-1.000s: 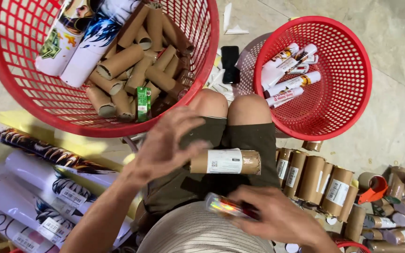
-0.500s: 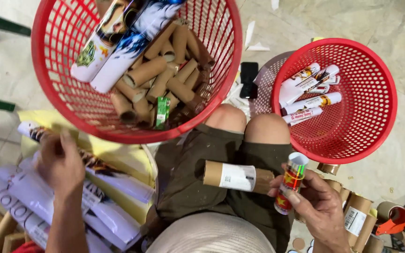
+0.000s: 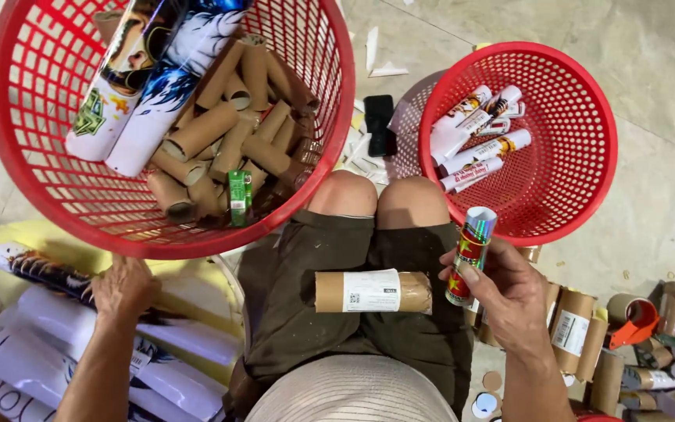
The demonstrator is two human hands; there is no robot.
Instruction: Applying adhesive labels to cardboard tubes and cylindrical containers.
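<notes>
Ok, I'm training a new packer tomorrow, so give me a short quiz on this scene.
1. True or false: the right hand holds a shiny wrapped tube.
2. What lies across the lap?
A. a phone
B. a brown cardboard tube
C. scissors
3. What does the left hand rest on?

Key:
1. True.
2. B.
3. The printed sheets stacked below the large red basket.
</notes>
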